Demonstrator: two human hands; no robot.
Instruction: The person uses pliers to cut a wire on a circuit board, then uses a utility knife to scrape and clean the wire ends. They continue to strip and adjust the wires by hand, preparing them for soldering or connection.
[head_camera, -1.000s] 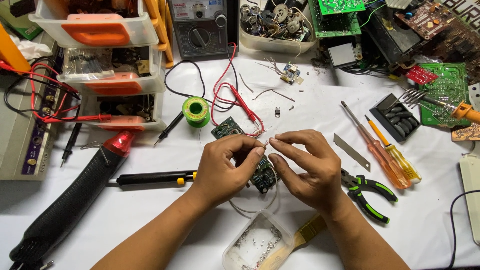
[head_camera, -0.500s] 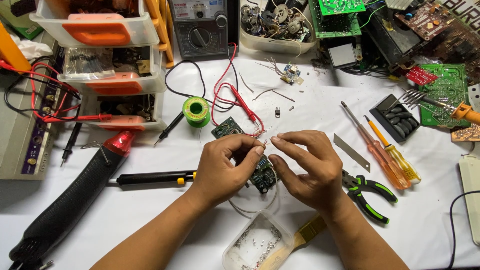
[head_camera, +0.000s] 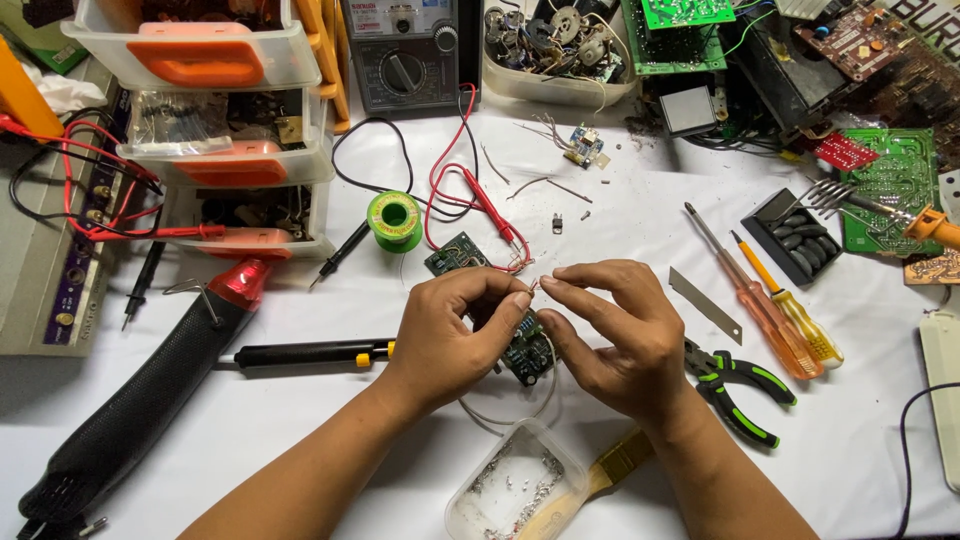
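My left hand (head_camera: 452, 335) and my right hand (head_camera: 618, 335) meet at the middle of the white table. Their fingertips pinch a tiny part or wire end between them, too small to name. A small dark green circuit board (head_camera: 527, 352) lies under the hands, partly hidden by my fingers. A thin wire loops out below it. Another small green board (head_camera: 456, 252) lies just beyond my left hand, beside red test leads (head_camera: 490, 205).
A black and red heat gun (head_camera: 150, 385) and a black desoldering pump (head_camera: 315, 352) lie left. Green solder spool (head_camera: 394, 220), multimeter (head_camera: 410, 50), stacked parts bins (head_camera: 230, 160) stand behind. Screwdrivers (head_camera: 755, 300), blade (head_camera: 705, 303), green-handled pliers (head_camera: 745, 385) lie right. A clear container (head_camera: 515, 480) and brush (head_camera: 600, 475) sit near.
My fingertips have stayed pinched together over the board, with only slight shifts. Nothing else on the table has moved.
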